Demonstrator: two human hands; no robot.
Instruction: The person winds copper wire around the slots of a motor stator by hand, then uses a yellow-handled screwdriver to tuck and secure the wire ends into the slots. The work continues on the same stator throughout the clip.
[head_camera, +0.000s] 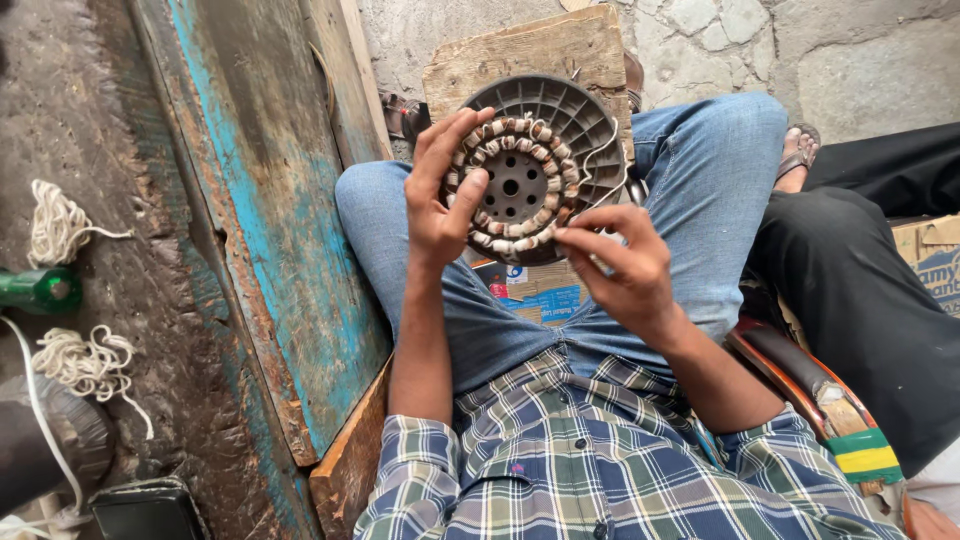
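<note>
Gripping the round wound stator (515, 185) over the lap, the left hand (440, 195) curls around its edge; the right hand (620, 265) pinches its lower rim.

Left hand (440, 195) raised with spread fingers, right hand (620, 265) pinching, forearms bare

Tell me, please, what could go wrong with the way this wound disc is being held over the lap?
1. The disc hangs in the air, gripped mainly by the left hand at its rim; a slip could drop it onto the knees or the stone floor.
2. The right hand pinches at the coils on the lower edge; a hard tug might loosen or snap a winding.
</note>
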